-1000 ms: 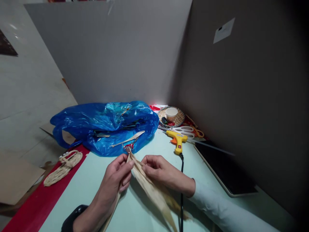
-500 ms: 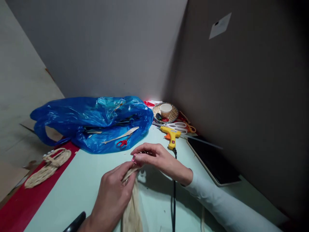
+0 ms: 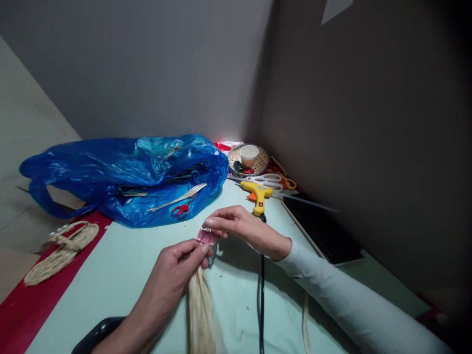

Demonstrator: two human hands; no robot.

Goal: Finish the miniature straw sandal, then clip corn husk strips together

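A pink binder clip (image 3: 205, 237) sits at the top end of a bundle of pale straw-like fibres (image 3: 201, 314), which hangs down over the table. My left hand (image 3: 177, 265) is closed around the upper end of the bundle, its thumb against the clip's lower edge. My right hand (image 3: 243, 228) is closed at the clip's far side, thumb and fingers on its wire handle. A greyish object (image 3: 212, 258) shows partly behind the left fingertips; I cannot make out what it is.
Behind my hands lie a blue plastic bag (image 3: 125, 172), red-handled scissors (image 3: 180, 210) and a yellow glue gun (image 3: 258, 194) with its black cable. A black tablet-like panel (image 3: 324, 231) lies right. Braided cord (image 3: 61, 255) rests left. A woven tray (image 3: 262, 162) holds a cup.
The pink clip has become more visible, with its wire handles showing. My left fingers have moved up to the clip, and my right hand has shifted slightly up. The view has tilted and shifted.
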